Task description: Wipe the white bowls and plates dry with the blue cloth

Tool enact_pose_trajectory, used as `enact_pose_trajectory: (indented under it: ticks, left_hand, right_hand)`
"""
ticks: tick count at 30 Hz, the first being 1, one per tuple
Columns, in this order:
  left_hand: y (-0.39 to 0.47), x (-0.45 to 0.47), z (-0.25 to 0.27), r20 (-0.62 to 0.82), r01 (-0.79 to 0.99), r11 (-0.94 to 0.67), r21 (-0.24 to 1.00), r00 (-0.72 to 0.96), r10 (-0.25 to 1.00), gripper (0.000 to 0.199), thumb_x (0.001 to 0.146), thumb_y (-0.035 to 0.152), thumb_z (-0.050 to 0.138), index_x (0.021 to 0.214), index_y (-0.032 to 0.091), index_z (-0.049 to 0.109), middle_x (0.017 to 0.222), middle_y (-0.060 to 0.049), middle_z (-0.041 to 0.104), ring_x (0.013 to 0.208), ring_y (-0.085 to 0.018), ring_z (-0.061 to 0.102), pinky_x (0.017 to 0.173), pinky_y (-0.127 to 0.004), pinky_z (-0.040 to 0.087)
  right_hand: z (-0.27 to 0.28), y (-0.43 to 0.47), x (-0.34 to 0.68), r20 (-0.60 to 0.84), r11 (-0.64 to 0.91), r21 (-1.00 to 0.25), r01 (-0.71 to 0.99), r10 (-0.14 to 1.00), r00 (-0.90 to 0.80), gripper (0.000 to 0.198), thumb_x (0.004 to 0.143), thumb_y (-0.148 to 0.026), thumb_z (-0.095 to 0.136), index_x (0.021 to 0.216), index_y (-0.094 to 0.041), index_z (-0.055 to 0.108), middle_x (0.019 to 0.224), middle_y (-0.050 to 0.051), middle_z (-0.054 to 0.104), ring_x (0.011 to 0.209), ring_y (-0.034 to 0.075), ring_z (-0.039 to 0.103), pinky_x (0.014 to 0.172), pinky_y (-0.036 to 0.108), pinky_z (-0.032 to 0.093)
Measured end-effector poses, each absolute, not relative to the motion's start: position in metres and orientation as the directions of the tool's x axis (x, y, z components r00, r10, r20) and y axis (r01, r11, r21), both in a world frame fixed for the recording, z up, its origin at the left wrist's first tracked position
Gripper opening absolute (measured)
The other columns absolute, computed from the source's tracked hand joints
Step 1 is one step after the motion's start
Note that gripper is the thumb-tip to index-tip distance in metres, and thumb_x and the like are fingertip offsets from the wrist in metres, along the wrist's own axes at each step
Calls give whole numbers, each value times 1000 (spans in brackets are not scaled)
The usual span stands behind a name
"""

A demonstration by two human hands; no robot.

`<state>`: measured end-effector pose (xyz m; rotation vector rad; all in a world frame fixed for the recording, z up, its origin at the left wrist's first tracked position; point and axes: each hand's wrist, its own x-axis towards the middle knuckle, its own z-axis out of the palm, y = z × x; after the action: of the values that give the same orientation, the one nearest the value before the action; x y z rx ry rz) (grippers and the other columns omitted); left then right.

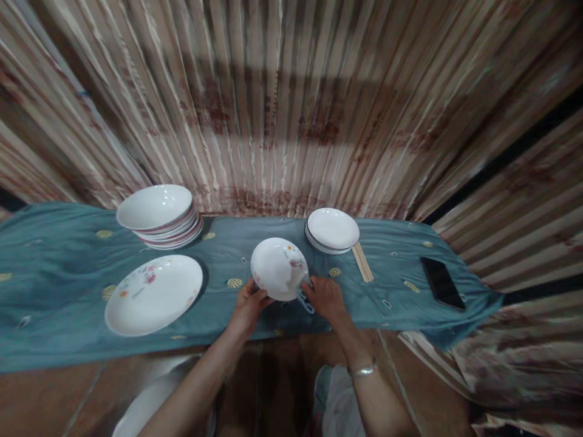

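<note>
My left hand [252,303] grips the lower left rim of a white plate [276,273] with flower prints, thumb on top. The plate is held tilted above the near part of the table, its face toward me. At its lower right edge my right hand [324,295] is closed on a pale blue cloth [306,300], whose looped end hangs below the fingers. The cloth touches the rim of the plate. Part of the cloth is hidden by the fingers.
A teal cloth covers the narrow table [228,315]. To the left are a large flowered oval plate [157,297] and stacked dishes topped by a white bowl [157,206]. Stacked white plates [333,229], chopsticks [363,263] and a black phone [441,282] lie rightward. Curtains [282,121] hang behind.
</note>
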<state>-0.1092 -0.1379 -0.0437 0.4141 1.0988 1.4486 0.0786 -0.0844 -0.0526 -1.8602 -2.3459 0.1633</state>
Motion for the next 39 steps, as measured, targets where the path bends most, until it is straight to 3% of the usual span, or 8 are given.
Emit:
enact_pose_trajectory:
  ticks: [5, 9, 12, 15, 19, 23, 32, 39]
  left_hand:
    - [-140, -109, -38, -334, -584, 158, 796, -208, 919, 47, 49, 17, 77, 95, 16, 67, 92, -5, 69, 81, -20, 63, 70, -35, 56]
    - [-140, -108, -36, -332, -578, 161, 800, -203, 921, 50, 49, 16, 78, 98, 17, 66, 98, -4, 68, 83, -20, 63, 71, -34, 55]
    - [-141, -107, -38, -326, -580, 156, 800, -201, 924, 55, 49, 15, 79, 101, 20, 64, 110, -4, 65, 88, -21, 63, 74, -35, 55]
    - [-143, -107, -42, -301, -590, 153, 793, -161, 940, 60, 52, 15, 80, 109, 24, 61, 114, -3, 65, 93, -22, 63, 79, -37, 54]
    - [-147, -106, -46, -295, -593, 189, 783, -85, 952, 61, 58, 16, 80, 114, 24, 58, 102, -4, 69, 90, -22, 65, 83, -39, 53]
    - [-153, -102, -45, -316, -608, 226, 761, -42, 948, 60, 59, 14, 80, 114, 22, 58, 98, -4, 70, 87, -20, 66, 85, -41, 54]
    - [-159, -104, -35, -348, -603, 256, 755, -38, 937, 48, 56, 17, 81, 100, 19, 62, 87, -4, 69, 79, -20, 66, 76, -42, 56]
    - [-159, -107, -38, -360, -620, 252, 743, -52, 932, 51, 53, 16, 80, 101, 20, 63, 88, -3, 68, 77, -20, 64, 70, -43, 57]
  right_hand:
    - [-45, -78, 102, -141, 201, -712, 673, 898, -417, 44, 84, -48, 55, 53, -17, 51, 49, -4, 45, 50, 9, 46, 48, 21, 26]
    - [-48, -73, 103, -48, 102, -927, 362, 923, -382, 37, 79, -51, 57, 68, -16, 62, 56, -4, 53, 53, 10, 49, 49, 21, 35]
    - [-54, -71, 94, 107, 185, -921, 343, 967, -233, 30, 80, -40, 57, 97, -17, 68, 82, 2, 68, 72, 16, 61, 66, 27, 49]
    - [-61, -68, 82, 240, 291, -798, 527, 957, -165, 33, 79, -25, 56, 111, -20, 65, 106, 7, 69, 95, 21, 64, 86, 35, 50]
    - [-64, -59, 65, 275, 301, -615, 729, 948, -160, 35, 83, -15, 51, 117, -15, 60, 112, 15, 67, 105, 26, 62, 95, 41, 46]
    - [-62, -48, 50, 265, 271, -566, 778, 954, -139, 34, 86, -14, 47, 119, -12, 57, 112, 18, 65, 106, 27, 61, 96, 41, 45]
    - [-64, -53, 22, 365, 470, -786, 401, 877, -311, 46, 85, -23, 49, 131, -17, 53, 138, 10, 54, 130, 22, 47, 112, 37, 32]
    - [-47, -75, 14, 213, 276, -960, 40, 819, -532, 39, 84, -31, 57, 122, -22, 62, 127, 5, 62, 118, 21, 56, 104, 34, 40]
